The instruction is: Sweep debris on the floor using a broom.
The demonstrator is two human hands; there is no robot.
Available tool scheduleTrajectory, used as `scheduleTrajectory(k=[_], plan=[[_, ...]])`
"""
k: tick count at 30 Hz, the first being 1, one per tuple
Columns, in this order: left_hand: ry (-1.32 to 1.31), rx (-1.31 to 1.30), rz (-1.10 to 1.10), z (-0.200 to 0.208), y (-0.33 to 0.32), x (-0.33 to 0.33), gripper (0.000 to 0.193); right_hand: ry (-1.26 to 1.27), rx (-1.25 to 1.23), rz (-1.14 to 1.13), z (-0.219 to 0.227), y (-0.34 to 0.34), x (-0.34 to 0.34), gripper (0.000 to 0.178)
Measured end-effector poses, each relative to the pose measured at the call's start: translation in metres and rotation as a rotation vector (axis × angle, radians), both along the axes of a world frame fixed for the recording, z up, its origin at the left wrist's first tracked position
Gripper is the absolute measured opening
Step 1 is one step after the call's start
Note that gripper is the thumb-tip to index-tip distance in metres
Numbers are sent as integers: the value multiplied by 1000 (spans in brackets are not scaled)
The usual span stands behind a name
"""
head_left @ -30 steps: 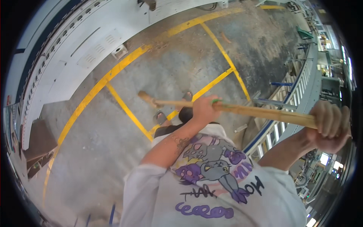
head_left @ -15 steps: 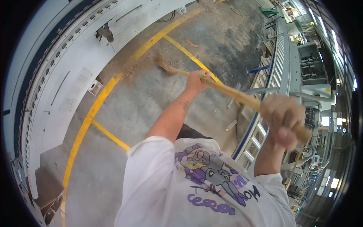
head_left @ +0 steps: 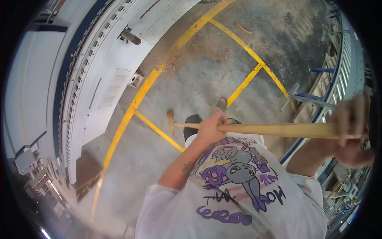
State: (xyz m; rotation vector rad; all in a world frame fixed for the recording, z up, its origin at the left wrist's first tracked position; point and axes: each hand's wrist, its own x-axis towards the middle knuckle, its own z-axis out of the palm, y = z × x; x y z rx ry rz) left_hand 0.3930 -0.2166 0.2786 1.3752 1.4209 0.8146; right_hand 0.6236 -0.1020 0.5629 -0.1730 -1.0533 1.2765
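Observation:
A long-handled broom (head_left: 274, 130) lies almost level across the front of my body. Its brownish head (head_left: 170, 121) is at the left end, over the concrete floor; whether it touches the floor I cannot tell. My left hand (head_left: 213, 127) is closed round the thin part of the handle, not far from the head. At the thick end of the handle, near the right rim, my right hand (head_left: 353, 133) has its fingers wrapped over the wood, slightly blurred.
A long white machine (head_left: 115, 75) with a protruding nozzle runs along the left. Yellow lines (head_left: 119, 133) mark the concrete, with wood shavings (head_left: 173, 63) scattered by one. A roller conveyor (head_left: 338, 83) stands at the right. One foot (head_left: 222, 104) in a dark sandal shows ahead.
The broom has swung from a slant to nearly level, and its head is now closer to my body. Both hands keep their hold. The view has also turned and shifted left.

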Motion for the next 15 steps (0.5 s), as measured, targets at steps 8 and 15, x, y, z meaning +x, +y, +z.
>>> scheduleTrajectory(k=[8, 15], plan=[[318, 47, 362, -111, 65, -81, 22, -219, -194, 418, -99, 67, -59, 42], [-13, 286, 0, -64, 247, -13, 22, -188, -206, -404, -14, 120, 10, 37]])
